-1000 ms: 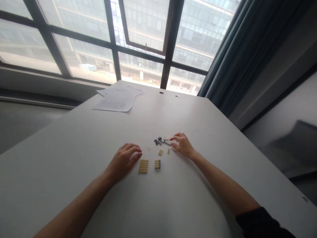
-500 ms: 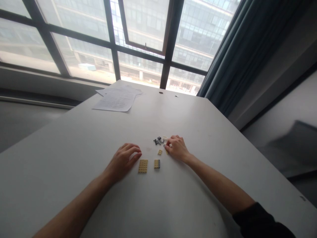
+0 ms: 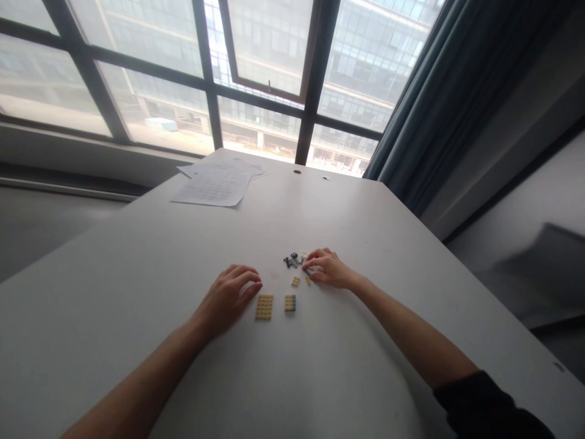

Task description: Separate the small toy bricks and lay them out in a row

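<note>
My right hand (image 3: pixel 329 269) is at the small pile, thumb and index finger closed about a small grey building brick (image 3: pixel 307 272); its exact shape is partly hidden. Dark grey and black pieces (image 3: pixel 291 260) lie just left of those fingers, and white pieces (image 3: pixel 304 255) are partly covered by them. Two small tan pieces, a squarish one (image 3: pixel 295 281) and a narrow one (image 3: pixel 308 281), sit nearer me. My left hand (image 3: pixel 233 289) rests on the table, fingers loosely curved and apart, holding nothing. Beside it lies a tan studded plate (image 3: pixel 264 306). Farther right is a tan-and-grey block (image 3: pixel 290 303).
The white table (image 3: pixel 365 378) stretches to the windows (image 3: pixel 269 49). Printed papers (image 3: pixel 212 186) overlap at its far left. Two small holes, one of them round (image 3: pixel 297 171), are near the back edge. A dark curtain (image 3: pixel 439 91) hangs at the right.
My right hand has shifted slightly right, and its thumb and index finger have parted somewhat. The grey brick between them and the narrow tan piece now show more. My left hand stays put.
</note>
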The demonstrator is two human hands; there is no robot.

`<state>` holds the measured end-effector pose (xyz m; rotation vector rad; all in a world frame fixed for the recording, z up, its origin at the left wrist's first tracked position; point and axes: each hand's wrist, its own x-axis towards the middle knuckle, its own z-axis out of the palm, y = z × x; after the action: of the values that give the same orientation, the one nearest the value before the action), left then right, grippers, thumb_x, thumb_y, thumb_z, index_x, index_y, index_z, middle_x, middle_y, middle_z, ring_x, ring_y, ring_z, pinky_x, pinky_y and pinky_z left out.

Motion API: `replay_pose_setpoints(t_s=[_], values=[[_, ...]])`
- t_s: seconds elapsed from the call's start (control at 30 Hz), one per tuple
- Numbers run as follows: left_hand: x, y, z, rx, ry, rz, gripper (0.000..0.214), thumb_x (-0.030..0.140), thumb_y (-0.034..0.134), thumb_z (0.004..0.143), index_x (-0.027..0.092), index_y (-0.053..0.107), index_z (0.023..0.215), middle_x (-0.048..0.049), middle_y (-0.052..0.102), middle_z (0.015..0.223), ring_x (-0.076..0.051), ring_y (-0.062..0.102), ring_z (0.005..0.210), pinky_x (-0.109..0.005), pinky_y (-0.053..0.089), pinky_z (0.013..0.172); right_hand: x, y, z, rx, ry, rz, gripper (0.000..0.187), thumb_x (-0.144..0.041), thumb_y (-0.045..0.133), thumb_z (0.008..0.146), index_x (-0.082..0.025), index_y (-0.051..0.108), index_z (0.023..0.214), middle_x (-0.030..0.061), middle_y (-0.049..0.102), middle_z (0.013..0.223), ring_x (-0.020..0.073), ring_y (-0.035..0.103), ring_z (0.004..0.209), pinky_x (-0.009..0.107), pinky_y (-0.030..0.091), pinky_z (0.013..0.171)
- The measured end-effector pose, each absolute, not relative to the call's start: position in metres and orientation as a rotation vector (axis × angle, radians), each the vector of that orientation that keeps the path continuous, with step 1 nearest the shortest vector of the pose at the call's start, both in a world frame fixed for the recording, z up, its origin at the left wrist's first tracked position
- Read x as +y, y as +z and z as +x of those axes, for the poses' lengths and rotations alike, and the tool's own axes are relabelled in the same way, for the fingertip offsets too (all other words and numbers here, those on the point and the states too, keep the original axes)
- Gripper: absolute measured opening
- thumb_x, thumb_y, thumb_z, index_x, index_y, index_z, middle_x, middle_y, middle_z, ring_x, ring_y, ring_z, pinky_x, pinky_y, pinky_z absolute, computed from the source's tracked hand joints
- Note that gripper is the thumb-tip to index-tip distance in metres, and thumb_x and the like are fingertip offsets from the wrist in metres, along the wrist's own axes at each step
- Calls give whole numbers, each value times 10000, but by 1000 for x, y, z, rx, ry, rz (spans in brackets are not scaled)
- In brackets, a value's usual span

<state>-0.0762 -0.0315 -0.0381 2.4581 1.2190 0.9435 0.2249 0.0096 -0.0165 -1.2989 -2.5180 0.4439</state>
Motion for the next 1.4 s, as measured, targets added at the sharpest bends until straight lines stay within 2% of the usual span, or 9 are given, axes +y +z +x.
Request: replay_pose_setpoints(t_s=[0.23, 0.33, 0.5, 0.63, 0.8, 0.87, 0.97, 1.2, 1.4], values=[[-32, -37, -75, 1220, 941, 2456, 249, 373, 446, 925, 219, 635, 876, -44, 648, 992, -198, 546, 974, -354, 434, 889, 11, -17, 223, -2488, 493, -1298, 260, -154, 691, 748, -251, 679, 989, 58, 586, 1157, 252, 450, 1146, 478, 306, 1006], [-32, -37, -75, 1218, 941, 2457, 254, 373, 446, 924, 214, 639, 876, -48, 648, 993, -199, 547, 970, -356, 434, 886, 4, -18, 222, -2248, 726, -1241, 238, -205, 679, 763, -221, 669, 1000, 75, 578, 1180, 238, 475, 1142, 425, 359, 978], [-31, -37, -75, 1219, 955, 2460, 260, 383, 451, 916, 217, 647, 871, -50, 653, 993, -202, 553, 962, -358, 442, 876, -18, -18, 213, -1550, 1294, -1101, 378, -410, 427, 917, -210, 552, 1212, 106, 581, 1245, 204, 569, 1080, 336, 465, 847], [-31, -38, -76, 1215, 942, 2466, 266, 388, 447, 919, 216, 645, 875, -54, 652, 999, -205, 551, 968, -363, 442, 879, -33, -14, 211, -1349, 1408, -994, 400, -436, 333, 941, -236, 546, 1215, 92, 559, 1302, 199, 576, 1081, 345, 484, 837], [-32, -39, -76, 1214, 949, 2489, 249, 389, 462, 912, 217, 641, 893, -59, 652, 1012, -211, 548, 983, -370, 439, 885, -50, -11, 215, -1744, 1118, -1122, 306, -396, 571, 850, -214, 623, 1090, 89, 598, 1183, 212, 566, 1042, 358, 468, 864], [-32, -40, -75, 1204, 933, 2538, 231, 388, 481, 904, 221, 641, 900, -60, 652, 1024, -218, 544, 997, -382, 430, 891, -59, -14, 215, -2004, 850, -1197, 262, -317, 673, 785, -224, 647, 1028, 77, 585, 1173, 225, 520, 1106, 392, 418, 948], [-34, -41, -73, 1178, 895, 2620, 206, 386, 511, 889, 226, 639, 914, -62, 649, 1046, -231, 533, 1022, -399, 417, 898, -70, -20, 209, -2241, 572, -1284, 273, -236, 708, 753, -236, 646, 1019, 70, 569, 1185, 244, 450, 1186, 441, 326, 1036], [-35, -39, -73, 1162, 898, 2631, 211, 393, 522, 874, 228, 648, 908, -69, 650, 1042, -235, 533, 1029, -407, 422, 902, -72, -26, 195, -2327, 479, -1361, 328, -246, 715, 740, -246, 631, 1057, 69, 552, 1212, 261, 418, 1202, 450, 314, 1026], [-33, -39, -75, 1185, 920, 2568, 209, 393, 520, 880, 227, 643, 911, -64, 643, 1053, -225, 532, 1016, -395, 426, 899, -68, -23, 187, -2317, 439, -1327, 471, -393, 784, 690, -245, 621, 1107, 80, 562, 1198, 270, 430, 1173, 457, 307, 1021]])
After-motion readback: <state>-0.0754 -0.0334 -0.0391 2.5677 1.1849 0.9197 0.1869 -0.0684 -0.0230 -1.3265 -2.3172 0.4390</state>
